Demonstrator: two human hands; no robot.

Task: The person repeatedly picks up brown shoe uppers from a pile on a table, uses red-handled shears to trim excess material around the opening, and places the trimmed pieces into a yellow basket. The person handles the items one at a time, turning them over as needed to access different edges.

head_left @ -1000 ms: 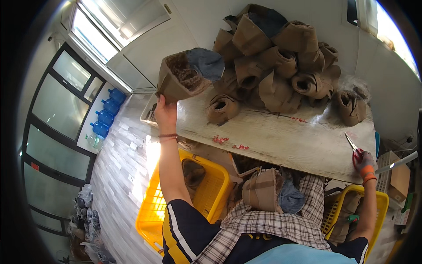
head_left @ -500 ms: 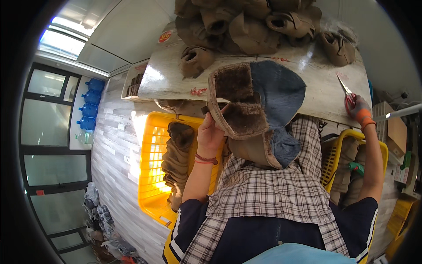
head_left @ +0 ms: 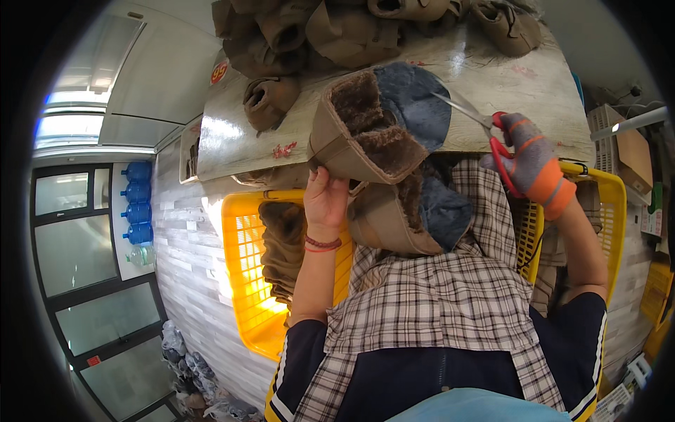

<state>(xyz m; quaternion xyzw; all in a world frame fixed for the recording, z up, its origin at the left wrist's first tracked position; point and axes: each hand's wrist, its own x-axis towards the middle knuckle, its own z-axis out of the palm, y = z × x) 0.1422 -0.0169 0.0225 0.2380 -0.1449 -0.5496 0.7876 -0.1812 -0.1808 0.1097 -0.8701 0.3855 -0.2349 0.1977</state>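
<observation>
My left hand (head_left: 326, 205) grips the lower edge of a brown shoe upper (head_left: 329, 139), holding it up at the table's near edge. Its inside shows brown fleece lining, and a rounded blue piece spreads from its right side. In a grey and orange glove, my right hand (head_left: 529, 158) holds red-handled scissors (head_left: 472, 111) by the loops. Their blades point left, tips over the rim of the blue piece; whether they touch it I cannot tell. Below, a second similar upper (head_left: 383, 219) with fleece and blue lining rests on my checked apron (head_left: 429, 299).
More brown uppers (head_left: 351, 34) are heaped along the table's (head_left: 492, 77) far side, with a single one (head_left: 271, 98) nearer on the left. A yellow basket (head_left: 242, 309) of stacked uppers stands at my left, another yellow basket (head_left: 615, 211) at my right. Blue water bottles (head_left: 139, 191) line the left wall.
My right hand has lifted the scissors off the table's right side and brought them left to the upper. The held upper has tilted and shifted slightly left. My view has turned slightly.
</observation>
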